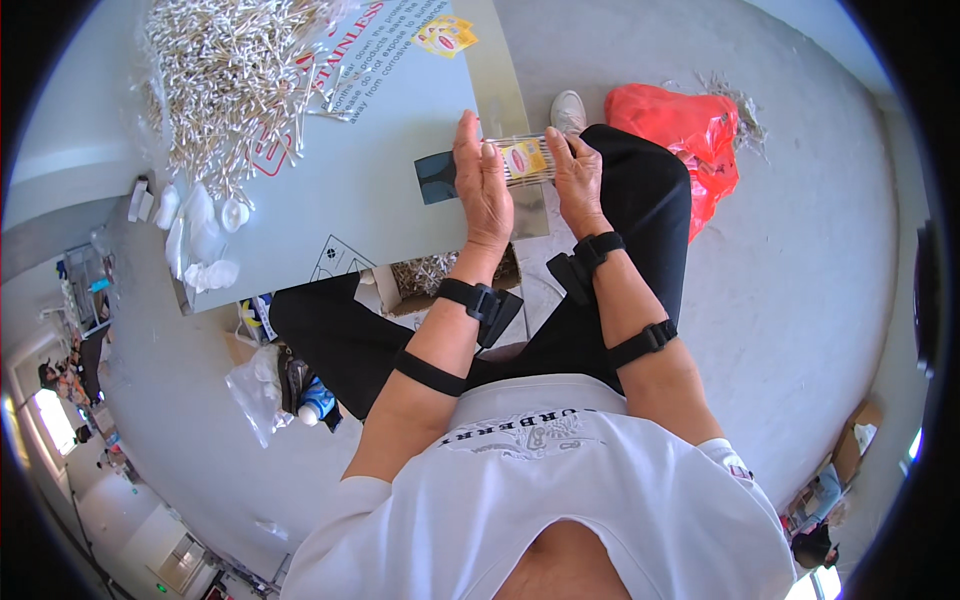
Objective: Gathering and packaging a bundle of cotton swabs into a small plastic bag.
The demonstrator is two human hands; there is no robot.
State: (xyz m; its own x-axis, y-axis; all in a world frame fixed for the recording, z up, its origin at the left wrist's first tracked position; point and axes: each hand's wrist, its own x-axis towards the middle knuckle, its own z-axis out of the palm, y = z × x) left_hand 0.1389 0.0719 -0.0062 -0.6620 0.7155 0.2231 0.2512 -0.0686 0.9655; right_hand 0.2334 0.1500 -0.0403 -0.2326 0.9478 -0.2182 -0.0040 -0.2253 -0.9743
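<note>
Between my two hands, at the right edge of the table, is a small pack of cotton swabs (pixel 523 158) with a yellow and red label facing up. My left hand (pixel 484 190) presses on its left end, thumb on top and fingers stretched along the side. At the other end, my right hand (pixel 577 182) grips the pack with thumb and bent fingers. The swabs lie crosswise from one hand to the other. A dark flat rectangle (pixel 436 178) on the table lies beside my left hand. The undersides of my fingers are partly hidden.
A large heap of loose cotton swabs (pixel 235 85) lies at the table's far left. Yellow labels (pixel 444 37) sit at the far edge. White cotton-like pieces (pixel 205 235) rest at the left corner. Below the table stands a cardboard box (pixel 390 292) of swabs; a red plastic bag (pixel 680 135) lies right.
</note>
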